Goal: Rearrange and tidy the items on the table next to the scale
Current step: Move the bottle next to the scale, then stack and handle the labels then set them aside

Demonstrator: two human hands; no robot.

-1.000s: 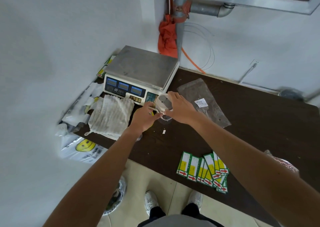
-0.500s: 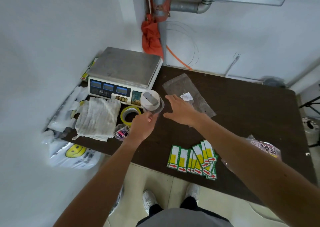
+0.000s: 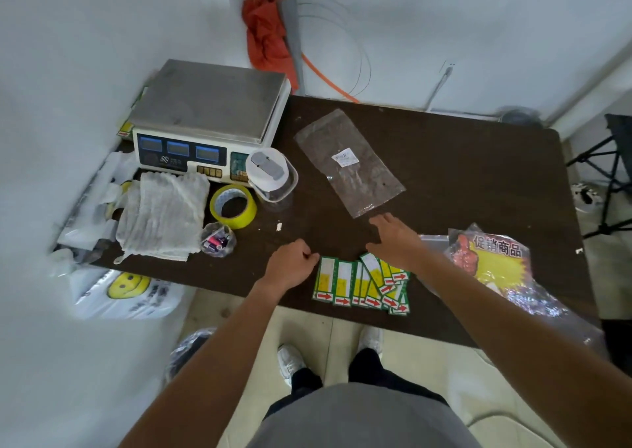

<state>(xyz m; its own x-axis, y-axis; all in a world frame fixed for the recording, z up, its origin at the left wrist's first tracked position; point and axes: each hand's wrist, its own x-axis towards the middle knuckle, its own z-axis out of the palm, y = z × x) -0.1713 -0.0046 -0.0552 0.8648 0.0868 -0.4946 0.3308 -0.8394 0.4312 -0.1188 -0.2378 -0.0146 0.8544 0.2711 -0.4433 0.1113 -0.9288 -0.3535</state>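
Head view, table beside the scale (image 3: 208, 105). I see the left hand (image 3: 290, 267) with fingers curled at the upper left corner of the fanned price tags (image 3: 343, 285); I cannot tell whether it pinches one. The right hand (image 3: 393, 242) lies released, fingers spread, over the fan's right end. The lidded jar (image 3: 270, 175) stands before the scale, just beside the tape roll (image 3: 233, 206).

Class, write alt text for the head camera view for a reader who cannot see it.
Two hands meet a fan of green tags on a dark table: left hand curled at its edge, right hand open over it. Behind them: scale, lidded jar, tape roll, folded cloth.
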